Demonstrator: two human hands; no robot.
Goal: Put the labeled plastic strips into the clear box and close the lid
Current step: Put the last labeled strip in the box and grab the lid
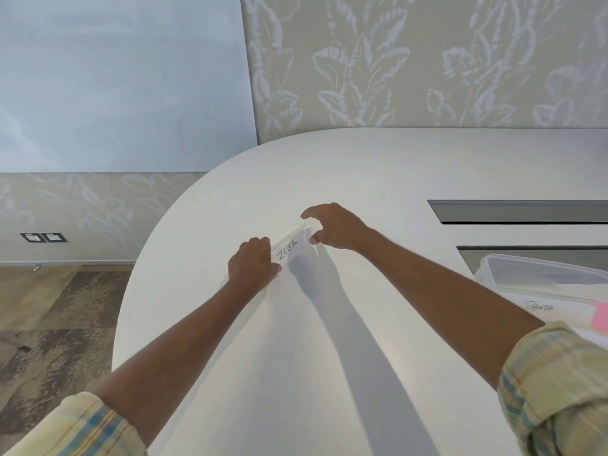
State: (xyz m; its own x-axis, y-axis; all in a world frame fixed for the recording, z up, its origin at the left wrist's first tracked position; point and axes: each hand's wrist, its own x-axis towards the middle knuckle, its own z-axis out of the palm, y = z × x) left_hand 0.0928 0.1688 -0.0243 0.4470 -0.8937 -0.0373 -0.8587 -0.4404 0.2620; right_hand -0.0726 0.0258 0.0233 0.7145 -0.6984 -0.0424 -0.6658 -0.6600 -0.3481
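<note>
A pale plastic strip (291,246) with "ZEBRA" handwritten on it is held just above the white table (296,357), tilted up to the right. My left hand (255,263) grips its near left end. My right hand (332,227) pinches its far right end between thumb and fingers. The clear box (539,274) stands open at the right edge of the view, well apart from both hands. Another strip (539,306) marked "PANDA" lies in front of it, next to a pink label (600,315).
Two dark rectangular slots (519,212) are cut into the table top to the right of my hands. The table's rounded edge curves away on the left above patterned carpet (49,317). Wall sockets (42,237) sit low on the wall.
</note>
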